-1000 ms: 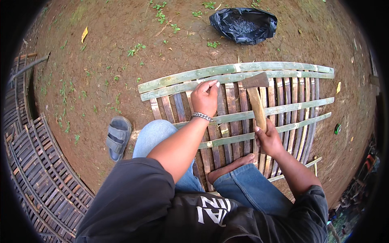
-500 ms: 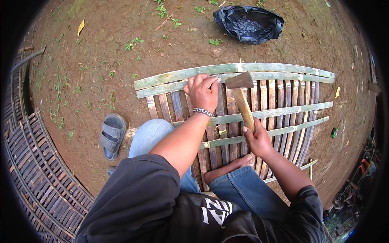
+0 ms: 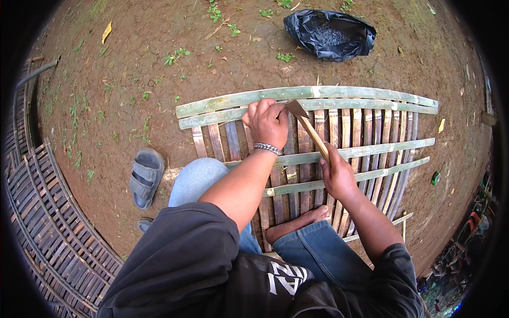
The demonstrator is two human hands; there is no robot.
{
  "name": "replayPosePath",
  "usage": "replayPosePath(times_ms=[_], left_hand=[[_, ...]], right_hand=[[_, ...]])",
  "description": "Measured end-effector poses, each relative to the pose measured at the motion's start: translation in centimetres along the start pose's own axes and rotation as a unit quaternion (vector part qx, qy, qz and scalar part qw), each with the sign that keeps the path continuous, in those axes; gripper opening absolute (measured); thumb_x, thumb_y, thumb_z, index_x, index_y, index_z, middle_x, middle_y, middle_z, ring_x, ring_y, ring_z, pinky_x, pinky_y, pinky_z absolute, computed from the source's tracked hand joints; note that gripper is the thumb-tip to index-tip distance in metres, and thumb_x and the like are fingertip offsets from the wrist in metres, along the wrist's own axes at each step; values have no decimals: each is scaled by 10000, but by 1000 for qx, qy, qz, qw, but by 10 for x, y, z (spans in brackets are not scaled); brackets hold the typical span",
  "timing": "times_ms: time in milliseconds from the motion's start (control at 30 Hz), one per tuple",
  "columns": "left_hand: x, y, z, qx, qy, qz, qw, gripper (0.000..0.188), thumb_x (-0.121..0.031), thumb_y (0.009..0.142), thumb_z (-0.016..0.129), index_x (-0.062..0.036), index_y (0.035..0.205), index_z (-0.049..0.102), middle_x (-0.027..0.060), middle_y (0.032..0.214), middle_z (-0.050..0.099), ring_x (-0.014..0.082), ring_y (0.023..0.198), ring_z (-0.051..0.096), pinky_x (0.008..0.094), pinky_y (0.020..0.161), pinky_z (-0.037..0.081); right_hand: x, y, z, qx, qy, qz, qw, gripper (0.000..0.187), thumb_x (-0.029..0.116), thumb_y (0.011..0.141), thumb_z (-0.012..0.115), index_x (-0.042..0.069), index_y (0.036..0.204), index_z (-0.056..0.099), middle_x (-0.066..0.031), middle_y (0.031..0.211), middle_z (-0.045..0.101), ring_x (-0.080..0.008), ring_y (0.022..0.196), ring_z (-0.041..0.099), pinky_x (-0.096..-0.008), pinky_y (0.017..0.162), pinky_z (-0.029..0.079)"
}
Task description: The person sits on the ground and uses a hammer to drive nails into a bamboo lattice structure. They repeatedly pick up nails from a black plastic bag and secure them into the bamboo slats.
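My right hand (image 3: 339, 175) is wrapped round the pale wooden handle of a hatchet (image 3: 314, 135). Its dark, rusty metal head reaches the fingertips of my left hand (image 3: 266, 124). That hand is closed in a pinch over the second green bamboo strip (image 3: 366, 105), and whatever it pinches is hidden. Small nail heads dot the outermost green bamboo strip (image 3: 212, 104), just beyond. Both strips lie across the narrow brown slats of a bamboo panel (image 3: 333, 127) on the ground. My bare foot (image 3: 299, 222) rests on the slats.
An open black plastic bag (image 3: 366, 40) holding many thin grey nails sits beyond the panel. A grey sandal (image 3: 146, 177) lies left of my knee. At the far left is another slatted bamboo panel (image 3: 58, 228). A small green object (image 3: 436, 177) lies on the soil at right.
The hatchet head has swung left and turned, now close against my left fingertips. My left hand stays in nearly the same place on the strip.
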State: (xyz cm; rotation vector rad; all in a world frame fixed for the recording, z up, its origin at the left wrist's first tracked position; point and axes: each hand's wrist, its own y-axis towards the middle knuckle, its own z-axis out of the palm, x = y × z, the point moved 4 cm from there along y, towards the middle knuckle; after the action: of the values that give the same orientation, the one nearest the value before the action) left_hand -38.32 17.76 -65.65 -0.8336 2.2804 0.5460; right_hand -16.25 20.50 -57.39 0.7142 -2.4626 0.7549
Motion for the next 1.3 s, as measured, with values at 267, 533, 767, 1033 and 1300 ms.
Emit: replayPosePath(times_ms=[267, 533, 767, 1033, 1300], left_hand=[[-5, 3, -4, -3, -3, 9, 1000, 62, -193, 779, 791, -169, 807, 740, -39, 975, 652, 224, 1044, 561, 422, 949, 327], [-5, 4, -4, 5, 2, 11, 1000, 64, -205, 783, 800, -179, 806, 747, -38, 993, 659, 235, 1055, 552, 422, 946, 323], [-2, 2, -2, 7, -10, 5, 1000, 61, -209, 780, 804, -183, 800, 752, -43, 991, 657, 231, 1057, 555, 428, 943, 324], [-2, 1, -5, 20, -4, 0, 1000, 62, -209, 801, 803, -184, 851, 776, -32, 1008, 665, 223, 1083, 563, 428, 948, 335], [12, 63, -39, 16, 37, -2, 999, 464, -314, 944, 637, -146, 1377, 622, 125, 1396, 589, 329, 1408, 437, 548, 1181, 239]], right_hand=[[-1, 5, -4, -7, -9, -14, 1000, 471, 86, 993, 583, 49, 1447, 465, -285, 1251, 651, -483, 1090, 654, -511, 903, 554], [9, 5, -13, -50, 16, -36, 998, 469, 74, 984, 586, 51, 1439, 477, -286, 1215, 665, -490, 1070, 662, -519, 893, 556], [1, 6, -15, 2, -31, 56, 998, 468, 83, 987, 586, 75, 1444, 484, -281, 1222, 666, -490, 1066, 663, -528, 884, 556], [-8, 10, -1, 26, -24, 37, 999, 516, 38, 954, 588, 54, 1451, 454, -288, 1204, 669, -492, 1063, 656, -524, 899, 554], [10, -2, -14, -108, 77, -69, 989, 496, 73, 983, 596, 39, 1456, 451, -296, 1220, 659, -496, 1079, 657, -510, 897, 554]])
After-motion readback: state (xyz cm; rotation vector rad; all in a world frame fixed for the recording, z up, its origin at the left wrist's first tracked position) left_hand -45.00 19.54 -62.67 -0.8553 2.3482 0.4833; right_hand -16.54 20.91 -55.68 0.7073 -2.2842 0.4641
